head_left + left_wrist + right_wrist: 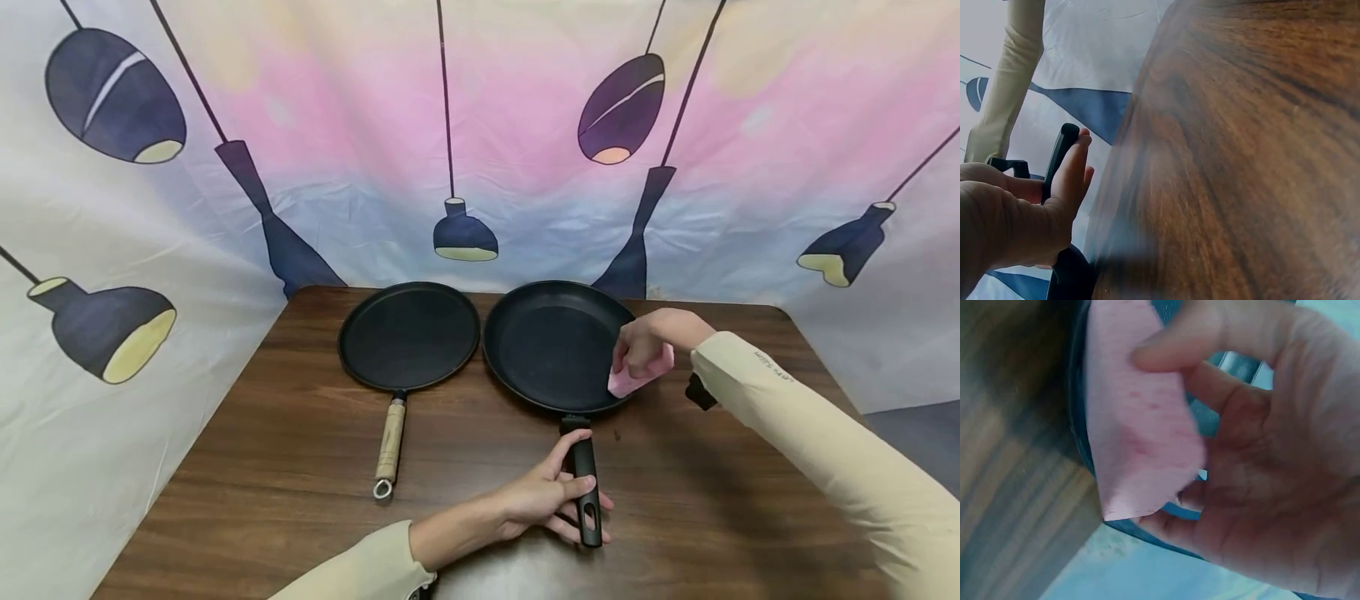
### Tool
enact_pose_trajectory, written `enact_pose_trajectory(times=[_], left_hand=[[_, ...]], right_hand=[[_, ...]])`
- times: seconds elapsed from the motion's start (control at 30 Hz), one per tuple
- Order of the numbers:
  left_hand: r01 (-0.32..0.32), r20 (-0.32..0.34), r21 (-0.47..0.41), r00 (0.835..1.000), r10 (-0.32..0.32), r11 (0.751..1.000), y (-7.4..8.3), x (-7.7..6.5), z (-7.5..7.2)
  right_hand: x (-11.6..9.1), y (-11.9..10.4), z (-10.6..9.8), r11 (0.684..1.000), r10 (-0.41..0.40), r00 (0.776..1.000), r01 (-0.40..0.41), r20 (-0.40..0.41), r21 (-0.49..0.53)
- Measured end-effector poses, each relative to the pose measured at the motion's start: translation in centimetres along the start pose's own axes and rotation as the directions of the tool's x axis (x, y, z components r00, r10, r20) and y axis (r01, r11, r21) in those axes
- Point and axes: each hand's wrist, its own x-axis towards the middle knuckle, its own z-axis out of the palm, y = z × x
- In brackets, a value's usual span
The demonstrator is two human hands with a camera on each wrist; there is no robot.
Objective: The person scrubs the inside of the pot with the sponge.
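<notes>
A deep black frying pan (551,350) lies on the table, its black handle (588,467) pointing toward me. My left hand (542,498) grips that handle, thumb and fingers on either side of it; the left wrist view shows the hand (1029,219) around the handle as well. At the pan's right rim, my right hand (643,340) pinches a pink cloth (641,378). Seen from the right wrist, the thumb presses on the folded pink cloth (1141,431), which hangs over the pan's edge and hides part of the rim.
Left of the frying pan sits a flat black griddle pan (409,337) with a wooden handle (390,442). Both pans stand near the back of the brown wooden table (465,450). A cloth backdrop (525,100) printed with lamps hangs behind it.
</notes>
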Motion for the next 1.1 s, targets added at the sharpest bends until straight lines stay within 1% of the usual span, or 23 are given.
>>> enact_pose_trajectory(times=[0.03,0.1,0.17,0.27,0.33,0.4,0.47,0.53,0.67,0.73,0.87,0.93,1.1], left_hand=[[0.001,-0.003,0.002,1.0,-0.001,1.0,0.0,0.0,0.0],[0.001,-0.008,0.006,1.0,-0.001,1.0,0.1,0.1,0.0],[0.009,-0.005,0.008,1.0,-0.009,1.0,0.1,0.3,-0.1],[0.009,-0.002,0.005,1.0,-0.009,1.0,0.1,0.5,-0.2],[0.008,-0.004,-0.003,1.0,-0.008,1.0,0.1,0.5,-0.2],[0.007,-0.006,-0.006,1.0,-0.007,1.0,0.1,0.4,-0.3],[0.009,-0.003,-0.007,1.0,-0.009,1.0,0.2,0.3,-0.3],[0.015,0.006,-0.009,1.0,-0.015,1.0,0.2,0.1,-0.3],[0.026,0.028,-0.018,0.999,-0.026,0.999,0.2,0.0,-0.2],[0.028,0.035,-0.028,0.999,-0.027,0.999,0.2,0.1,-0.2],[0.035,0.033,-0.043,0.999,-0.034,0.998,0.2,0.1,-0.2],[0.041,0.024,-0.042,0.999,-0.04,0.998,0.1,0.2,-0.3],[0.031,0.012,-0.042,0.999,-0.031,0.999,0.2,0.5,-0.3]], right_hand=[[0.1,0.0,0.0,0.999,-0.034,0.999,0.033,0.016,0.033],[0.3,-0.1,0.2,0.99,-0.082,0.996,0.079,0.022,0.12],[0.6,0.1,0.6,0.973,-0.114,0.993,0.11,0.01,0.205],[1.2,0.4,1.0,0.942,-0.19,0.982,0.181,0.002,0.282],[1.8,0.4,1.1,0.92,-0.255,0.967,0.244,-0.002,0.308],[2.4,0.2,1.3,0.893,-0.322,0.947,0.305,-0.002,0.332],[3.1,-0.1,1.5,0.865,-0.371,0.929,0.346,-0.002,0.363],[3.7,-0.5,1.7,0.84,-0.406,0.914,0.37,0.007,0.397],[4.8,-1.9,1.7,0.805,-0.439,0.898,0.379,0.027,0.457],[5.2,-2.7,1.4,0.8,-0.44,0.898,0.381,0.021,0.463],[6.4,-4.3,0.5,0.802,-0.424,0.906,0.379,-0.007,0.463],[7.1,-5.1,0.1,0.805,-0.405,0.914,0.369,-0.024,0.464],[8.7,-6.4,-1.4,0.789,-0.356,0.932,0.342,-0.074,0.511]])
